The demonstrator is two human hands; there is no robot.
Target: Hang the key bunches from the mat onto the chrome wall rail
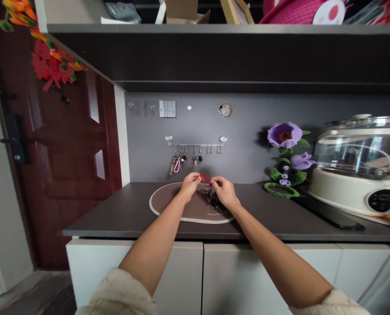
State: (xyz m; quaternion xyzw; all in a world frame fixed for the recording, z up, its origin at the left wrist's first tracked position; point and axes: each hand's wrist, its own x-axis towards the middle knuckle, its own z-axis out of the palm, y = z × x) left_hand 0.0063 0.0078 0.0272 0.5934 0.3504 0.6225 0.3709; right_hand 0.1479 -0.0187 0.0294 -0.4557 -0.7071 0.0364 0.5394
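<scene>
Between my two hands a thin red cord (207,178) is held up over the brown oval mat (168,205). My left hand (191,183) pinches one end of the cord at its fingertips. The other end is gripped by my right hand (223,191), thumb and fingers pressed together. Just below and beside my right hand are dark keys (214,201); whether they hang from the cord or lie on the mat I cannot tell. Behind my hands, several keys (194,159) and a pink loop strap (177,165) hang on a wall hook rail (196,145).
A purple knitted flower (285,134) stands right of the mat, near a white appliance with a clear top (349,188). A flat black slab (332,214) lies in front of it. Overhead runs a dark shelf (214,52). A reddish-brown door (67,175) is at left.
</scene>
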